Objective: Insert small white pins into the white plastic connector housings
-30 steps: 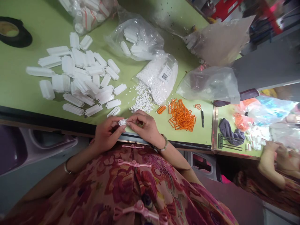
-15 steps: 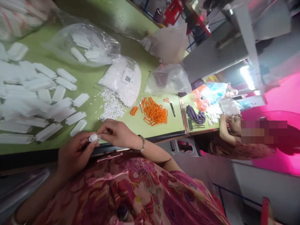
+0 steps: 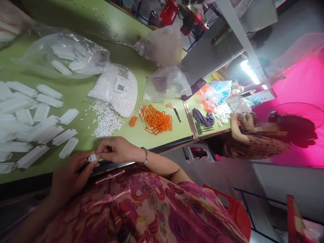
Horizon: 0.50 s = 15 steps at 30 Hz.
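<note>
Here we go: the left hand (image 3: 71,177) and the right hand (image 3: 117,150) pinch a small white plastic connector (image 3: 92,158) between their fingers, right at the edge of a pale green worktable (image 3: 162,145). Nearby lie long white rectangular plastic housings (image 3: 68,147), a spill of tiny white plastic pins (image 3: 106,119) and a heap of orange plastic frames (image 3: 155,119). Farther off, a co-worker (image 3: 255,146) works before a bright pink backdrop (image 3: 303,74).

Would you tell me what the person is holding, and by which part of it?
A small white plastic piece, pinched at its ends by the left hand and right hand.
</note>
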Available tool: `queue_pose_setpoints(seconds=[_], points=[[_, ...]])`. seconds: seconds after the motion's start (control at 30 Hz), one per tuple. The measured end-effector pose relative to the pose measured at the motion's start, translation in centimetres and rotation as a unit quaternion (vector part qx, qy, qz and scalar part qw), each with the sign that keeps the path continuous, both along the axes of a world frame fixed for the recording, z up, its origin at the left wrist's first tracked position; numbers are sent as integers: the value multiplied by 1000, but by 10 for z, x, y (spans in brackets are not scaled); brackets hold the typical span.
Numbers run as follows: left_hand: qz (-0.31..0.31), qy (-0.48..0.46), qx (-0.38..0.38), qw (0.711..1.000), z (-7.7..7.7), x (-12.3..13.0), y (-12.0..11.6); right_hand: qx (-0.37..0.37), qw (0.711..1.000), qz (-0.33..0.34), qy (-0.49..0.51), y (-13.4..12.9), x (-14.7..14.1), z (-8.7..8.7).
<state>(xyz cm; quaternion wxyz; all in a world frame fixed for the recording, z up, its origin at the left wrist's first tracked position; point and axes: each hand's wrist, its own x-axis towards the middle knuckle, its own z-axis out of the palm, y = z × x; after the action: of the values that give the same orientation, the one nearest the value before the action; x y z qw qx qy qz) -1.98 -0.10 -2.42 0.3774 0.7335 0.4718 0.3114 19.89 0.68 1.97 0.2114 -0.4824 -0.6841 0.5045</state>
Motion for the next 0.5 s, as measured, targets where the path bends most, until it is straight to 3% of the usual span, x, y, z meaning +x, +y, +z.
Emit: queue_pose_setpoints(seconds=[0.17, 0.33, 0.5], points=[[57, -17, -106, 993, 4, 2, -6, 17, 998, -39, 45, -10, 17, -7], [143, -187, -167, 957, 21, 8, -13, 114, 965, -228, -59, -36, 63, -10], [164, -289, -176, 926, 16, 8, -11, 126, 967, -194, -104, -45, 67, -23]])
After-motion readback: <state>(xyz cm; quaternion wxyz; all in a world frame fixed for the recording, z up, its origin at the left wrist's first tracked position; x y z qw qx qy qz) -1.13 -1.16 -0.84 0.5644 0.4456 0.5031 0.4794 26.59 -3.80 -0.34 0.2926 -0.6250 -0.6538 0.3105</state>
